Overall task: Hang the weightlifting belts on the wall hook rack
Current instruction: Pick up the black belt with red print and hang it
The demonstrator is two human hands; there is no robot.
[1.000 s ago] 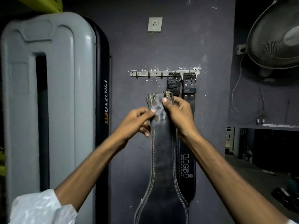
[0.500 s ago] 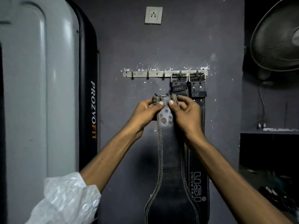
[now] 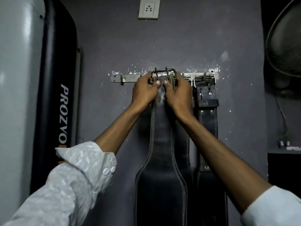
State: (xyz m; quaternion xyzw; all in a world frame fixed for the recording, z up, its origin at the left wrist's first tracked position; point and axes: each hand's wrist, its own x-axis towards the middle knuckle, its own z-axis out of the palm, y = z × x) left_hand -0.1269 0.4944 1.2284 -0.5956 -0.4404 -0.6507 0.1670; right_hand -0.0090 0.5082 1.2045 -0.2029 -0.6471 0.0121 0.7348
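Dim, uneven light; deep shadows, wide-angle bending at edges.

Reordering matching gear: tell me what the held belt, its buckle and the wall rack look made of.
Belt: likely black leather, matte and scuffed, with pale stitching along both edges. Buckle: dark, dull metal, perhaps tarnished; thin bent bar and prongs. Hook rack: flat grey metal strip, brushed look, probably steel.

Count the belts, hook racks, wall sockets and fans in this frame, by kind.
Belts: 3 (one held, two hung)
Hook rack: 1
Wall socket: 1
Fan: 1
Total: 6
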